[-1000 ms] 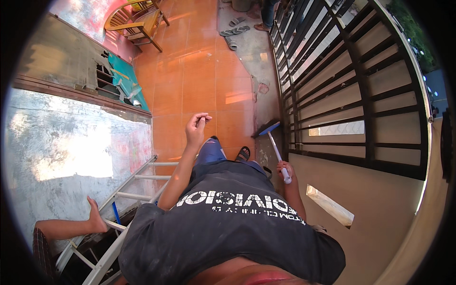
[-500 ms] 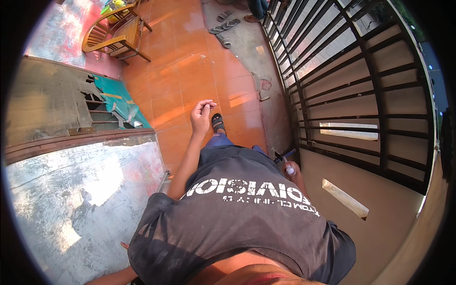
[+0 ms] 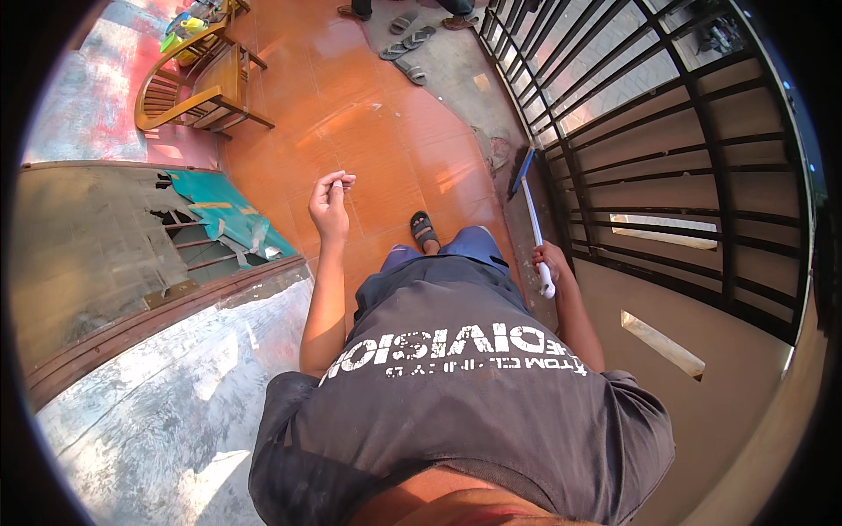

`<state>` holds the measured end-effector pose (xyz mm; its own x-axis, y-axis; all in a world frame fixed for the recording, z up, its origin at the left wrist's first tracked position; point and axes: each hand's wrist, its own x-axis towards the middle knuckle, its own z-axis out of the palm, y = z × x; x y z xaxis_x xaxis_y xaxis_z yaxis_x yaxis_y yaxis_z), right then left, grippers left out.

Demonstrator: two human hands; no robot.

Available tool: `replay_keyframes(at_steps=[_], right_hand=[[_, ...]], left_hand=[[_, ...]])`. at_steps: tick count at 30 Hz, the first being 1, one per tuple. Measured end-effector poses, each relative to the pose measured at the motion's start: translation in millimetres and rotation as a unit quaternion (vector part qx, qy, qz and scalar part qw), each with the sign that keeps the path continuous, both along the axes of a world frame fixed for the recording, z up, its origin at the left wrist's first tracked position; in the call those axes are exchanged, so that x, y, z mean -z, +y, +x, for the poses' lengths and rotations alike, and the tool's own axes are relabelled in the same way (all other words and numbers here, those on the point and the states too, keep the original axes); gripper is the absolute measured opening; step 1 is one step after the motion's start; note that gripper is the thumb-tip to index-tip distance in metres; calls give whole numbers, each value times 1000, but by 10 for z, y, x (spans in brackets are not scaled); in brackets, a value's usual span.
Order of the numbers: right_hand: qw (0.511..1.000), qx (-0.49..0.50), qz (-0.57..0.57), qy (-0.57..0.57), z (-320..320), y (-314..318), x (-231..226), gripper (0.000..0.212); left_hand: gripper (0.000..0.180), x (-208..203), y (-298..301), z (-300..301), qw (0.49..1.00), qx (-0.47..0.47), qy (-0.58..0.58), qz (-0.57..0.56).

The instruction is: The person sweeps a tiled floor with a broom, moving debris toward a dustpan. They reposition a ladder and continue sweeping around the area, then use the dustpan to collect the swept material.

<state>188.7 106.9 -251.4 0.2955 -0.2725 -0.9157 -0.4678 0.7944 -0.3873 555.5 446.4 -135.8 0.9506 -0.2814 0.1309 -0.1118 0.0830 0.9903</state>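
**Fingers wrapped on a long tool at the gate, the other hand free**

Fingers (image 3: 545, 256) of the right hand (image 3: 553, 263) are closed round the white grip of a long-handled tool (image 3: 531, 210), whose pale shaft runs up and away to a blue head resting low against the black metal gate (image 3: 667, 149). A second ago that tool stood at a different slant, its blue head nearer the person's hip; now the shaft lies close along the gate's foot and the view has swung, so the metal ladder and another person's hand at the lower left have gone out of sight. My reading is that the person has shifted along the gate with the tool in hand.

Largest about them is the orange tiled floor (image 3: 368, 114), then the gate, then a wooden chair (image 3: 197, 88) at the upper left and a torn teal sheet over slats (image 3: 224, 219). Grey sandals (image 3: 412, 39) lie near the top, well apart from the hands.

Left hand (image 3: 330, 203) is raised over the floor, its fingers curled loosely with the tips drawn together, holding nothing that I can make out. One sandalled foot (image 3: 424, 230) shows between the two hands.
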Motion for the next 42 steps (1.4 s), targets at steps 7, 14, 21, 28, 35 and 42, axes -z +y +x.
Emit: replay_keyframes(at_steps=[7, 14, 21, 28, 35, 42], right_hand=[[962, -271, 28, -31, 379, 125, -822, 34], [913, -399, 49, -69, 1283, 1043, 467, 17], [935, -351, 36, 41, 1180, 606, 1128, 9], [877, -370, -305, 37, 1026, 131, 1410, 11], [928, -266, -260, -10, 1455, 275, 299, 10], [975, -181, -81, -102, 3010, 1364, -516, 2]], left_hand=[[15, 179, 66, -51, 997, -29, 44, -48], [16, 89, 106, -266, 998, -8, 50, -49], [15, -94, 596, -641, 997, -55, 50, 17], [17, -114, 595, -582, 994, -5, 108, 24], [21, 5, -196, 238, 982, 133, 135, 2], [58, 1040, -720, 823, 765, 53, 642, 26]])
